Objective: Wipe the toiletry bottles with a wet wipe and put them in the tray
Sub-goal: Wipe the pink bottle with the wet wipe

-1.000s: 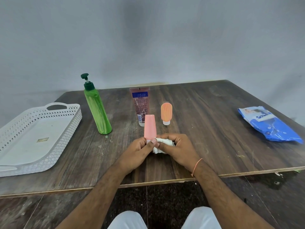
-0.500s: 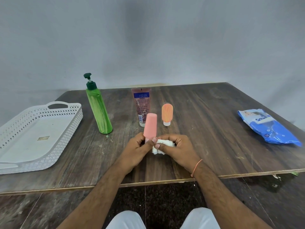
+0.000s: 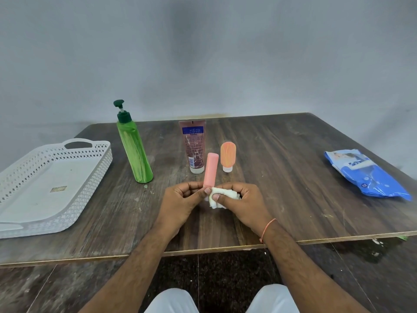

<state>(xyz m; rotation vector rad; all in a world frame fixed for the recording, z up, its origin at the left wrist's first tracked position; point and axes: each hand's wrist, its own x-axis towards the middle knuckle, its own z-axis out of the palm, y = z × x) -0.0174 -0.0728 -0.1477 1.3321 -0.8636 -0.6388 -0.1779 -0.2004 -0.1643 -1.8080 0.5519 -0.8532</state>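
Note:
My left hand (image 3: pixel 180 201) grips the lower end of a pink bottle (image 3: pixel 211 169), held upright over the near middle of the table. My right hand (image 3: pixel 242 201) holds a crumpled white wet wipe (image 3: pixel 220 196) against the bottle's base. Behind stand a small orange bottle (image 3: pixel 228 155), a brown tube (image 3: pixel 194 145) on its cap and a tall green pump bottle (image 3: pixel 134 147). The white perforated tray (image 3: pixel 94 175) lies at the left with nothing in it.
A blue pack of wet wipes (image 3: pixel 365 175) lies at the right of the dark wooden table (image 3: pixel 282 154). A grey wall rises behind the table. The table's front edge runs just below my wrists, with dark floor beneath.
The hands stay together at the pink bottle's base; the bottle has tilted slightly and the wipe has shifted a little in my right hand. The view has moved slightly.

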